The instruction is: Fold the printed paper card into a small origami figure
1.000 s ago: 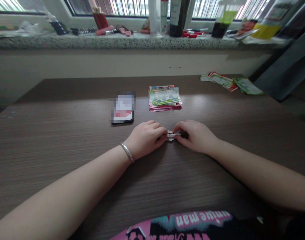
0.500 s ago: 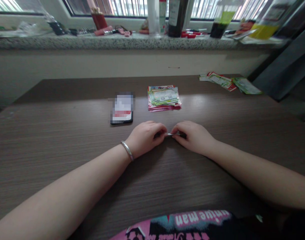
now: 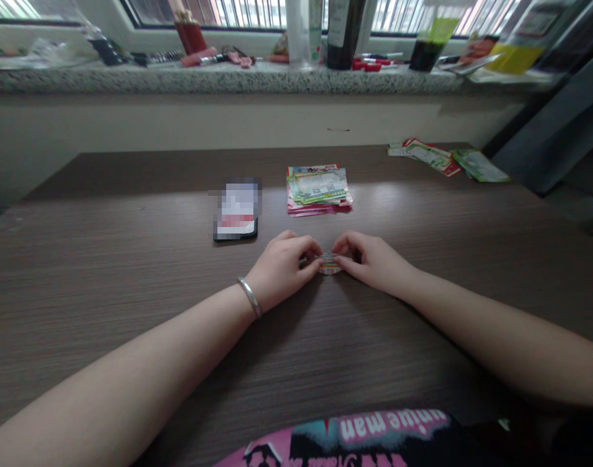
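Observation:
Between my two hands is a small piece of printed paper (image 3: pixel 329 264), with coloured print along its near side. My left hand (image 3: pixel 292 261), with a silver bangle at the wrist, pinches its left end between thumb and fingers. The right end is pinched by my right hand (image 3: pixel 365 258). Both hands rest low over the brown table (image 3: pixel 189 363), and the fingers hide the paper's ends. Just beyond them lies a stack of printed paper slips (image 3: pixel 319 189) in green, white and red. A phone (image 3: pixel 236 211) with a blurred screen lies to the left of that stack.
At the table's far right corner lie more printed slips (image 3: pixel 432 155). Behind the table, a granite windowsill (image 3: pixel 257 80) carries a dark bottle (image 3: pixel 343 35), a red holder (image 3: pixel 190 35), red pens (image 3: pixel 369 65) and containers of dark and yellow liquid.
The paper was seen nearly edge-on as a thin white strip; now it is tilted so its printed face shows. My hands have shifted only slightly, still holding both ends.

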The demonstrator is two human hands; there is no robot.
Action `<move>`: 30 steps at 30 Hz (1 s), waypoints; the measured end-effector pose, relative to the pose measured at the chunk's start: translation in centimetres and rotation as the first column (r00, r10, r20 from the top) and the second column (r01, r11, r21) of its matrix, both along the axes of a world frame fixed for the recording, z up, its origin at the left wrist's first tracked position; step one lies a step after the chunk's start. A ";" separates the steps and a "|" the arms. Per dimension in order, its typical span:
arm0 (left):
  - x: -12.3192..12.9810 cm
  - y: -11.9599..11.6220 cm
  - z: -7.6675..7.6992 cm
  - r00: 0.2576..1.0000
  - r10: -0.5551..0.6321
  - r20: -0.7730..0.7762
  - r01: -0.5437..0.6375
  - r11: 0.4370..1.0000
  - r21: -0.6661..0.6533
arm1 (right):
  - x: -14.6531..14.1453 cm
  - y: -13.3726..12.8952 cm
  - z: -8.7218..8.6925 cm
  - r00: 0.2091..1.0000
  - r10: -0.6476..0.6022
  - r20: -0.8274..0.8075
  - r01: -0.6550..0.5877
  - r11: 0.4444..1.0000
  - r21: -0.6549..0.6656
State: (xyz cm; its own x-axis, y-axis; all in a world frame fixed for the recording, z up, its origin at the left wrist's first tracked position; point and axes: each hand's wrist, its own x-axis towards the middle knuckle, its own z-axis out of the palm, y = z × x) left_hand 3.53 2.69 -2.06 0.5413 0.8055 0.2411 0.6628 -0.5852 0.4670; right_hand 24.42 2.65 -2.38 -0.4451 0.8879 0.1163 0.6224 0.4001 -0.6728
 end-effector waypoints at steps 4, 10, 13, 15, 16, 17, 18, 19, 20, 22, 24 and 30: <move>0.1 0.1 0.0 0.997 0.026 -0.079 -0.022 0.998 0.051 | -0.2 0.2 0.1 0.992 0.029 0.121 -0.047 0.988 0.146; 0.2 0.1 -0.2 0.988 0.055 -0.142 -0.044 0.996 0.081 | 0.0 0.2 -0.1 0.981 0.122 0.148 -0.158 0.952 0.264; 0.1 0.2 -0.3 0.987 0.064 -0.146 -0.052 0.995 0.087 | 0.1 0.0 -0.1 0.966 0.135 0.221 -0.202 0.928 0.314; 0.0 0.3 -0.4 0.988 0.070 -0.138 -0.058 0.994 0.089 | 0.1 -0.2 0.0 0.958 0.128 0.257 -0.212 0.919 0.332; 0.0 0.4 -0.4 0.988 0.073 -0.134 -0.061 0.994 0.093 | 0.1 -0.2 0.1 0.953 0.128 0.273 -0.220 0.915 0.339; -0.1 0.5 -0.5 0.989 0.072 -0.129 -0.059 0.993 0.101 | 0.1 -0.2 0.2 0.949 0.129 0.289 -0.229 0.910 0.346; -0.1 0.7 -0.6 0.990 0.063 -0.124 -0.050 0.992 0.112 | 0.0 -0.3 0.2 0.943 0.129 0.306 -0.238 0.905 0.353; -0.2 0.8 -0.7 0.991 0.045 -0.122 -0.030 0.991 0.128 | 0.0 -0.3 0.3 0.939 0.127 0.321 -0.245 0.900 0.361; -0.2 0.8 -0.7 0.992 0.019 -0.127 0.000 0.989 0.148 | 0.0 -0.2 0.3 0.934 0.125 0.336 -0.251 0.896 0.367; -0.3 0.9 -0.7 0.986 -0.048 -0.159 0.080 0.977 0.195 | 0.0 -0.2 0.3 0.926 0.116 0.359 -0.258 0.889 0.378; -0.4 0.8 -0.5 0.973 -0.101 -0.208 0.153 0.956 0.251 | 0.1 -0.1 0.3 0.921 0.113 0.373 -0.264 0.884 0.385; -0.4 -0.1 0.5 0.919 -0.141 -0.367 0.271 0.903 0.332 | 0.5 0.1 0.1 0.917 0.120 0.381 -0.283 0.869 0.407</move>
State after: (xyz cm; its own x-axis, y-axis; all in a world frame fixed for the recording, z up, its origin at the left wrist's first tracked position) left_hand 3.12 2.64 -1.58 0.7846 0.5540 0.2784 0.5841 -0.8111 -0.0320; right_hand 24.89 2.77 -2.32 -0.6917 0.6622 0.2882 0.6476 0.7454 -0.1584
